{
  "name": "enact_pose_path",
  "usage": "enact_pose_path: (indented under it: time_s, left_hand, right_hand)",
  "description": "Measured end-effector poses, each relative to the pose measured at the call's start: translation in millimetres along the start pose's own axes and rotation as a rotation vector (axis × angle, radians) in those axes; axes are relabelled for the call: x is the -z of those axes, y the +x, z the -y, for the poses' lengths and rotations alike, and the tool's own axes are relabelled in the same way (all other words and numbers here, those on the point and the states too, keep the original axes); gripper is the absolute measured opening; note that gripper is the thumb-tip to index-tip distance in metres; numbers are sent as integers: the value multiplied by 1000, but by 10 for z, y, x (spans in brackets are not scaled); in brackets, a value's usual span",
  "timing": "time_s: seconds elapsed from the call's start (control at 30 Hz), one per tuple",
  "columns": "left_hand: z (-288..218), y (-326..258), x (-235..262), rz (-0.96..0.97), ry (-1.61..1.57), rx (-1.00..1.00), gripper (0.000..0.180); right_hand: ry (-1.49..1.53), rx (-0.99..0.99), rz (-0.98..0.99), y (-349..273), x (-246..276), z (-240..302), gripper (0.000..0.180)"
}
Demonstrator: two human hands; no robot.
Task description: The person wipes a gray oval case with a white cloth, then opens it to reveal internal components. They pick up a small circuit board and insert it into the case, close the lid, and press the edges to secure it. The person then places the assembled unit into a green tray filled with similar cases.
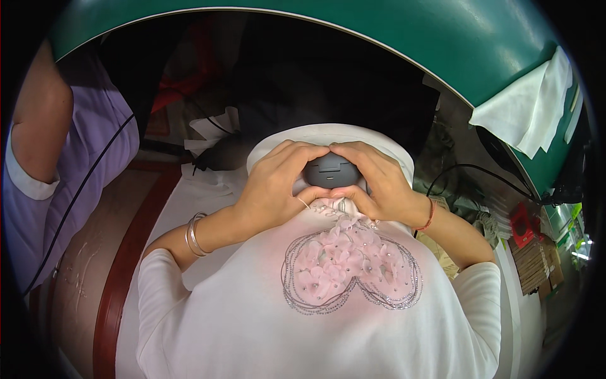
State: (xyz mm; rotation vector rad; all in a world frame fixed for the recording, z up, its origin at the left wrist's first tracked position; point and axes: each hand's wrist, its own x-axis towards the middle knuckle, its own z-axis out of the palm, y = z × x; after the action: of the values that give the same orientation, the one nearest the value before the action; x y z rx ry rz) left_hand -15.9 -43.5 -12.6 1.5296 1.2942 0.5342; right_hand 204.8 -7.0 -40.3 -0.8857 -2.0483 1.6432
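Both my hands are wrapped round a small dark grey rounded case (331, 174), which looks like an earbud charging case. A seam with a hinge and a small slot show on the side facing up. My left hand (278, 177) grips its left side, and my right hand (379, 180) closes on its right side. The fingertips meet along the far edge and the thumbs almost touch at the near edge. Beneath the hands is a rounded white surface (344, 131), close to my white top with pink fabric flowers (341, 259).
A green curved tabletop (442, 44) arcs across the far side, with a white cloth (524, 104) hanging over its right edge. Another person's arm (41, 120) and purple clothing are at the left, crossed by a black cable (88, 183). Stacked brown cardboard (536, 265) stands at the right.
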Motion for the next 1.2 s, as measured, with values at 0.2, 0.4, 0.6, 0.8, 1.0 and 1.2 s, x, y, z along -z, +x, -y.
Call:
enact_pose_path:
  time_s: [0.2,0.4,0.6,0.8,1.0,1.2]
  left_hand:
    - [44,50,-34,-43,-73,18,49]
    - [-130,243,165,-79,-86,-54,50]
    - [-161,216,153,-31,-66,-46,50]
    - [-66,106,42,-1,71,-34,46]
    - [-23,41,34,44,41,21,48]
    - [121,110,23,2,-84,16,49]
  right_hand:
    - [115,2,-59,-18,-35,-78,55]
    - [254,33,-142,88,76,0,57]
    - [195,-12,-65,25,158,71,58]
    - [52,-47,-18,-12,25,8,58]
    - [61,-58,0,6,-29,17,56]
    - [126,-64,-70,92,-133,-56,48]
